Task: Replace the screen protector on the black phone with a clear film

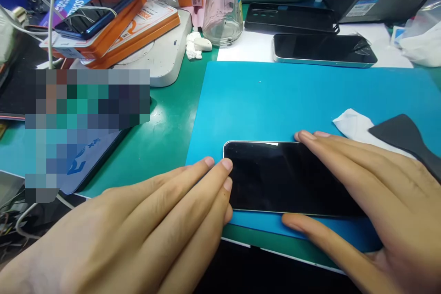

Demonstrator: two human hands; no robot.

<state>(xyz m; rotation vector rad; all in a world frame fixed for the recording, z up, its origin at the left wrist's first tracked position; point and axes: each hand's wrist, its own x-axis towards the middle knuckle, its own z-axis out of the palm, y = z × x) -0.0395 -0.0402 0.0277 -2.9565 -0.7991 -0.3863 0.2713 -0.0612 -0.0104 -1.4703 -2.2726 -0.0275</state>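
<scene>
A smartphone (272, 174) lies face up on a blue mat (241, 101), its screen dark. Around its right part goes my right hand (372, 193), the fingers along the far edge and the thumb at the near edge. That hand hides the phone's right end. My left hand (148, 220) has its fingers stretched out side by side, with the fingertips touching the phone's left end; the left thumb is mostly hidden. Beyond my right hand are a dark flat tool (399, 131) and a crumpled white wipe (353, 124), both partly covered.
Behind the mat lie another phone (324, 49) and a black phone case (292, 17). A glass jar (223, 14) stands beside them. Orange boxes (138, 32) with a phone (99, 9) on top are stacked at back left. White cables (51, 18) hang at the left.
</scene>
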